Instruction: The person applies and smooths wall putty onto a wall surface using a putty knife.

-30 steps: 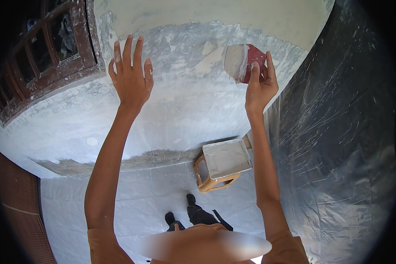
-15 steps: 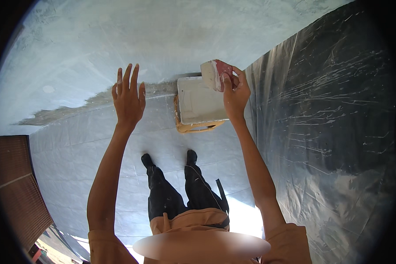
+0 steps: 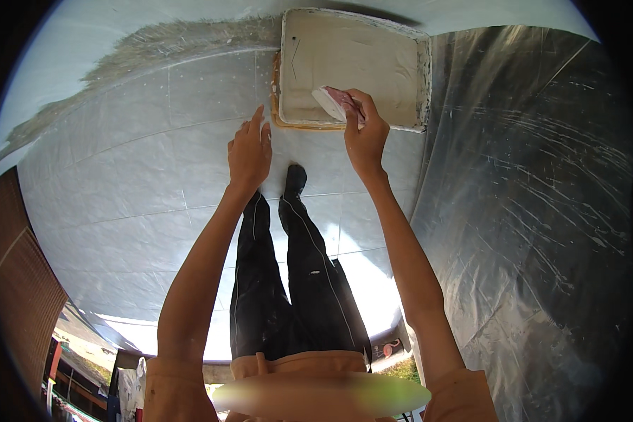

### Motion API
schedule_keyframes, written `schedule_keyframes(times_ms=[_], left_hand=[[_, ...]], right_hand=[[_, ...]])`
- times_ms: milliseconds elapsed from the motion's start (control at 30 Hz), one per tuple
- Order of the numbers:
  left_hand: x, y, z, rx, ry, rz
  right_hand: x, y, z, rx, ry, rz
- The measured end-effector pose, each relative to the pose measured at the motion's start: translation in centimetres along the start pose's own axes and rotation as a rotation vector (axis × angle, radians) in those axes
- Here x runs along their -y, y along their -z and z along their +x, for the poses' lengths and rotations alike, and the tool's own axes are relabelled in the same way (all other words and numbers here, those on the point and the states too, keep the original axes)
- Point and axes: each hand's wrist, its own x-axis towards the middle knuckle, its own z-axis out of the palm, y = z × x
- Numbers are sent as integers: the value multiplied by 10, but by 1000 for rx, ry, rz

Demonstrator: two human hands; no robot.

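Note:
My right hand grips a red putty spreader, its blade smeared with off-white paste. The spreader is held tilted over the near part of a wide shallow tray. Smooth off-white paste covers the bottom of the tray. Whether the blade touches the paste, I cannot tell. Under the tray shows the edge of a yellow-orange stand. My left hand hangs to the left of the tray, above the floor, with nothing in it and its fingers loosely stretched out.
A pale wall with a rough grey strip along its foot curves past the far side. Dark plastic sheeting, streaked with white splashes, covers the right side. Tiled floor lies around my legs; a brown ribbed panel stands at left.
My view has tipped down, so the tray shows larger and higher up. My right hand has lowered the spreader over the tray. My left hand has come down and inward from near the wall.

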Motion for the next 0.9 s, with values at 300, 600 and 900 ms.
schedule_keyframes(times_ms=[300,600,900], left_hand=[[14,-50,26,-48,129,-476],[13,-57,32,-18,305,-626],[7,-51,33,-14,391,-573]], right_hand=[[-17,-29,12,285,164,-190],[-26,-28,10,322,199,-351],[-21,-36,10,370,218,-284]])
